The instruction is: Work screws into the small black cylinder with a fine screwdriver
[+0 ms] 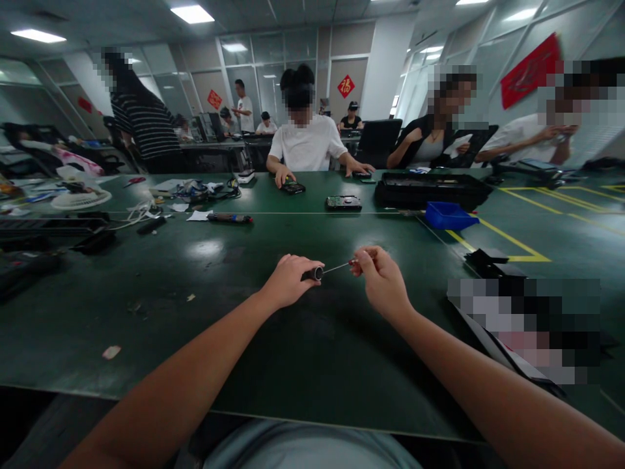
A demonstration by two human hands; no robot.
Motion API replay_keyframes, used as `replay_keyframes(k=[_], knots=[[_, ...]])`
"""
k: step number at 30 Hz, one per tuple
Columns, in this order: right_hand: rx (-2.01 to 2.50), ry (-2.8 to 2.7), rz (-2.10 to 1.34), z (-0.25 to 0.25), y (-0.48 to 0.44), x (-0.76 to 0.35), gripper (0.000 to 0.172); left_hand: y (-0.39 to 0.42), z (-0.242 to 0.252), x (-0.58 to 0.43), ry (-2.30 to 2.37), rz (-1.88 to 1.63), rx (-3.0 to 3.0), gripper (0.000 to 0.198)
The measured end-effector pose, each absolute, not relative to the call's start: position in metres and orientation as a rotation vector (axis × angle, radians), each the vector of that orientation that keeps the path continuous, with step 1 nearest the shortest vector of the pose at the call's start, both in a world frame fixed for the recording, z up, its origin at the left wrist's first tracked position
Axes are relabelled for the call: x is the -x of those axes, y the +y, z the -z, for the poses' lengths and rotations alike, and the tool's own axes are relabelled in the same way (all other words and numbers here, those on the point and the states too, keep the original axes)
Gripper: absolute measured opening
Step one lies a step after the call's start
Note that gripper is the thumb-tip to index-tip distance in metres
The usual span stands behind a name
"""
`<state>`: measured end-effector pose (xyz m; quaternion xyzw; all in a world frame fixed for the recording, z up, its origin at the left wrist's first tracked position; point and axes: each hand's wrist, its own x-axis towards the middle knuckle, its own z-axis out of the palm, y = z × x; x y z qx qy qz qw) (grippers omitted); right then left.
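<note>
My left hand (289, 279) is closed round a short dark cylindrical handle (315, 273) whose round end faces right. A thin metal shaft (336, 268) runs from that end to my right hand (378, 277). That hand pinches the shaft's far tip, where a small red part (352, 263) shows between the fingers. Both hands hover just above the dark green table (234, 312), close in front of me.
A blue bin (446, 215) and a long black tray (432, 190) lie to the right. A flat device (344, 203), a screwdriver (230, 218), cables and papers lie further back. Several people sit across the table. A blurred dark object (522, 329) lies at my right.
</note>
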<state>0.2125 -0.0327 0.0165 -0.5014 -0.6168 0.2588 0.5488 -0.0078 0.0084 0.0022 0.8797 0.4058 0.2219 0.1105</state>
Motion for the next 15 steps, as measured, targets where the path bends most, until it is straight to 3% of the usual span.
replay_keyframes(k=[5, 15], knots=[[1.281, -1.666, -0.386, -0.0237, -0.0407, -0.2116, 0.020, 0.0050, -0.0056, 0.0058, 1.191, -0.580, -2.600, 0.037], [1.317, -1.736, -0.293, -0.0259, -0.0402, -0.2126, 0.020, 0.0058, -0.0054, 0.0056, 1.212, -0.613, -2.553, 0.032]])
